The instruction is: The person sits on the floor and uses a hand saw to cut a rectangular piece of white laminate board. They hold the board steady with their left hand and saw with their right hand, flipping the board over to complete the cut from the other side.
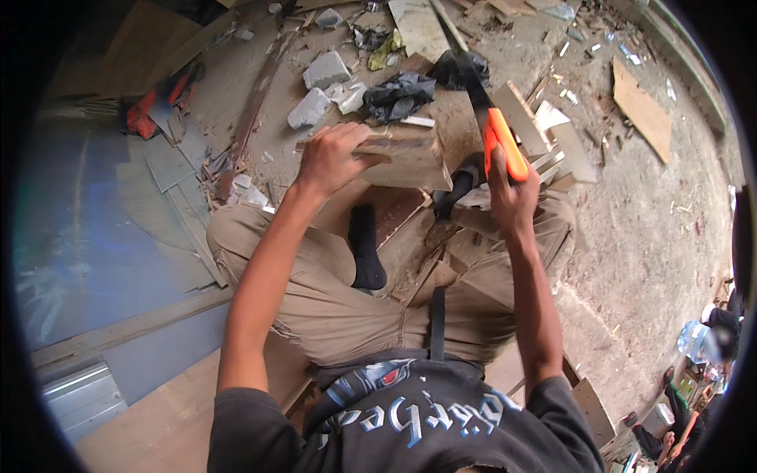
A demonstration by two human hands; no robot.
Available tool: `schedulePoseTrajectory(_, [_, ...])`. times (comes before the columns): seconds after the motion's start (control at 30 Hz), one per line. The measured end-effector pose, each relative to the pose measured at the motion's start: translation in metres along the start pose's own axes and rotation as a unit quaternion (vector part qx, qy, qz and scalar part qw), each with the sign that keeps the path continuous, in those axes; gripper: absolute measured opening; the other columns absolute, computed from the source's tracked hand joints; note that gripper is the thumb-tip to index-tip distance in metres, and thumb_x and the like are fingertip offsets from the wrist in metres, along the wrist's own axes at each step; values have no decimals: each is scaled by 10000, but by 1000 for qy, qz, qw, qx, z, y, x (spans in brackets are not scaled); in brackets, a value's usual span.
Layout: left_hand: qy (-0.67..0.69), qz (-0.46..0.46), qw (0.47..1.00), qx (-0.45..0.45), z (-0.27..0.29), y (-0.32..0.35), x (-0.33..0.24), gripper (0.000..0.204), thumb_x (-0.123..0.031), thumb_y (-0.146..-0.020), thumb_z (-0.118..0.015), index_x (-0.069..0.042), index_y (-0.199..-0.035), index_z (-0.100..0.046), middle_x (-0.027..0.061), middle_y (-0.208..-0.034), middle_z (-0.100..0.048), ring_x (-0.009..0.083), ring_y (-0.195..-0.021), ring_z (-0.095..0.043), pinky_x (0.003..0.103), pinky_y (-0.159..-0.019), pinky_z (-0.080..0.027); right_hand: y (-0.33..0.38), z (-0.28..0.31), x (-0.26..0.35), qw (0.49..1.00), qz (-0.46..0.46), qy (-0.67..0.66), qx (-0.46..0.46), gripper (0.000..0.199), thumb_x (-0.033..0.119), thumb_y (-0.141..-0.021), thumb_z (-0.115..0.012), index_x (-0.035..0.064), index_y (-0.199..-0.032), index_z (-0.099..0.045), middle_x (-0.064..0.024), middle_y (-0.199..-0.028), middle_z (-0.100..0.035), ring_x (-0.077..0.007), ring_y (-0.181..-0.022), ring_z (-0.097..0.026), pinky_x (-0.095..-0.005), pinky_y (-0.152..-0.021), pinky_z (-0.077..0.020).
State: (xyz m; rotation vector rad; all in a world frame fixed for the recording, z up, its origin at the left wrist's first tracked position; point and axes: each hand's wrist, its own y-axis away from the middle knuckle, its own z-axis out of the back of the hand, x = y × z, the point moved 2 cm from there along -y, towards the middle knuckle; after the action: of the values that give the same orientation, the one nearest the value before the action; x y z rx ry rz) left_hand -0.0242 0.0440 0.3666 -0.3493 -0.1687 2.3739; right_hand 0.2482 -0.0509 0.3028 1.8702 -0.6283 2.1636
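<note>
My right hand (512, 193) is closed around the orange handle of a handsaw (505, 146). The saw's long dark blade points up and away, toward the far edge of the view, and stands apart from the wood. In my left hand (337, 154) is a short wooden board (414, 167), gripped at its left end. The board is held above my feet, with a rough, dark-streaked edge upward and a pale face toward me. Below it, a reddish-brown panel (398, 217) lies between my legs, beside my black-socked foot (365, 248).
White block pieces (326, 71) and black plastic bags (400, 96) litter the ground ahead. Wood offcuts (520, 118) lie near my right foot. A flat brown board (640, 110) rests farther right. Blue-grey sheets (110, 229) cover the left side. Another person (678, 426) is at the lower right.
</note>
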Motion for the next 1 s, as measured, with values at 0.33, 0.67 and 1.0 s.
schedulePoseTrajectory(0.33, [-67, 73, 995, 29, -18, -55, 8, 486, -470, -765, -791, -30, -851, -604, 167, -821, -672, 386, -821, -672, 468, -678, -522, 105, 25, 98, 996, 15, -28, 79, 320, 293, -933, -692, -18, -887, -630, -52, -613, -495, -110, -534, -473, -287, -506, -390])
schedulePoseTrajectory(0.67, [-21, 125, 991, 53, -20, -68, 10, 413, -448, -781, -788, -132, -1037, -719, 148, -970, -725, 372, -938, -699, 459, -776, -571, 120, 13, 93, 996, -33, -13, 82, 245, 194, -955, -675, -41, -910, -627, -24, -613, -488, -73, -554, -445, -251, -515, -379])
schedulePoseTrajectory(1.0, [-59, 131, 989, 41, -39, -71, -1, 234, -222, -806, -731, -66, -979, -729, 221, -887, -719, 369, -923, -715, 473, -796, -565, 128, 18, 104, 994, -32, 38, 98, 232, 183, -940, -687, -37, -910, -620, -42, -608, -495, -84, -559, -437, -260, -521, -383])
